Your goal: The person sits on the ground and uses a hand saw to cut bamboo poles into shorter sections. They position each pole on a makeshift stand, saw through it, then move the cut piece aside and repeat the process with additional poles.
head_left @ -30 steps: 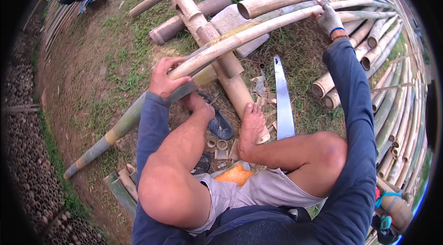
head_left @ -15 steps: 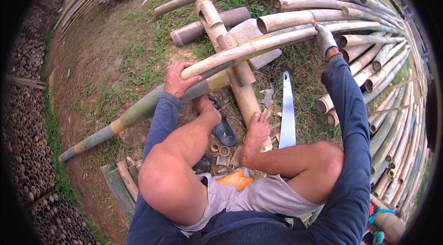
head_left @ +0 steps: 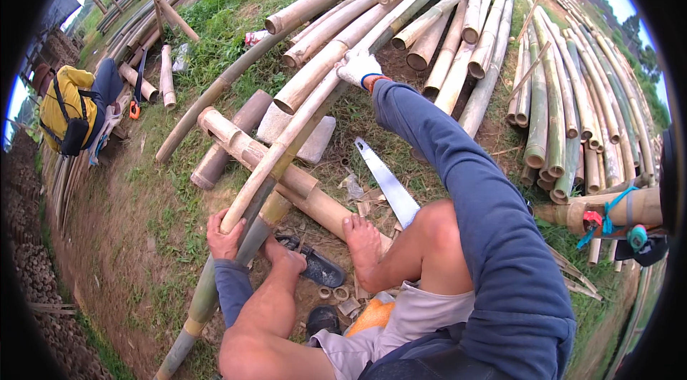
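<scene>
A long, pale bamboo pole slants from near my left knee up to the far stack. My bare left hand is closed around its near end. Farther along, my right hand, in a white glove, grips the same pole from above with the arm stretched out. Beneath it, a greener bamboo pole runs down to the lower left. Both cross over a thick bamboo support with a cut piece on top. My bare foot presses on the support's near end.
A handsaw lies on the grass right of the support. A stone block and a dark bamboo log prop its far end. Stacked bamboo poles fill the far right. A person in yellow sits far left. A sandal lies by my foot.
My view has swung up and to the right, showing more of the stacks and the seated person. Both hands keep their hold on the pale pole.
</scene>
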A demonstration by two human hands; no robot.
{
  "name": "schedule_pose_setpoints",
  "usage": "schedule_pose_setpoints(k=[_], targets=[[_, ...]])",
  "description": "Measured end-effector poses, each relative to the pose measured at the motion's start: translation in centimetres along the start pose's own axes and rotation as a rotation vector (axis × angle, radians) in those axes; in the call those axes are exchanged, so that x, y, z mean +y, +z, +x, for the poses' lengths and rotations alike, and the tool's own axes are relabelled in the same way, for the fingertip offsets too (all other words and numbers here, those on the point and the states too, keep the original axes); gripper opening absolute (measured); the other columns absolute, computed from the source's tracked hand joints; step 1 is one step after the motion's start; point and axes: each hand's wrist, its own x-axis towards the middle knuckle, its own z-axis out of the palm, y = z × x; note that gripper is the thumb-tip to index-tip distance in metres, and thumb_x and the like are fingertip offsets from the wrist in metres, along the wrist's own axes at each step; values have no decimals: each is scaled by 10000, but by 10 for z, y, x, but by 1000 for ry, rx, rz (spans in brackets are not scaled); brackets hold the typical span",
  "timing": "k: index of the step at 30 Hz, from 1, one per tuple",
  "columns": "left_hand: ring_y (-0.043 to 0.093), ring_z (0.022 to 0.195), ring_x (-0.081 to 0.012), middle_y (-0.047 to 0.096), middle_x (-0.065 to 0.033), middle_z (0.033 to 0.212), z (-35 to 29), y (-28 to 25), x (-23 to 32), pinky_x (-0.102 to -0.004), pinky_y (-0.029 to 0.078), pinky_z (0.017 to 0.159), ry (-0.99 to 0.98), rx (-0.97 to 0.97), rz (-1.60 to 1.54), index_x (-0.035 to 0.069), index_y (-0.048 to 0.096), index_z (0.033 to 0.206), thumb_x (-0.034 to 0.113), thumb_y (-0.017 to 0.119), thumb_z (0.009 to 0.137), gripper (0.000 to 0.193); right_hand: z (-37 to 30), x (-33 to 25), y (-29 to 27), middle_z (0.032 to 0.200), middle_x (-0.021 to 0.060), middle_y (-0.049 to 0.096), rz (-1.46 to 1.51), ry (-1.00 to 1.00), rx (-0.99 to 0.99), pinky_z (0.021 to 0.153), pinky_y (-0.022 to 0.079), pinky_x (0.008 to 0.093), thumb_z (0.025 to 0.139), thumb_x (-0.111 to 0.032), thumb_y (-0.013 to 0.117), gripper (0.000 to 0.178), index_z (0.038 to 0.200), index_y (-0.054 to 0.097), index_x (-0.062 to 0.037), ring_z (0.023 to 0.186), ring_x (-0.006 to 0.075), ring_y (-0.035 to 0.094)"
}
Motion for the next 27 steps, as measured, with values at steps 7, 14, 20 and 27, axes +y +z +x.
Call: schedule_pose_setpoints(k=[7, 14, 20, 27], targets=[[680, 1067, -236, 685, -75, 1116, -1, 0, 5, -369, 530, 985, 4, 7, -12, 43, 756, 1216, 194, 940, 789, 489, -51, -49, -64, 1319, 253, 684, -232, -379, -51, 1067, 516, 561, 940, -309, 585, 419, 1273, 752, -116, 1325, 487, 605], [680, 1057, -229, 677, -73, 1111, -1, 0, 3, -366, 534, 977, -69, -12, 2, 43, 753, 1227, 222, 951, 789, 513, -99, -89, -64, 1236, 202, 713, -130, -702, -267, 1020, 529, 529, 937, -216, 610, 345, 1242, 750, -135, 1229, 444, 637], [669, 1056, -242, 667, -73, 1100, -6, 3, -1, -381, 531, 967, 30, 32, 52, 61, 757, 1216, 271, 977, 777, 534, -91, -104, -32, 1072, 174, 773, -81, -733, -257, 892, 601, 480, 918, -166, 660, 214, 1083, 785, -115, 1020, 385, 728], [651, 1060, -281, 660, -83, 1077, -21, 13, 5, -399, 515, 986, 70, 83, 48, 53, 756, 1167, 214, 979, 738, 509, -77, -108, 9, 1116, 154, 740, -219, -811, -335, 924, 589, 500, 948, -172, 613, 259, 1146, 778, -146, 1072, 380, 715]])
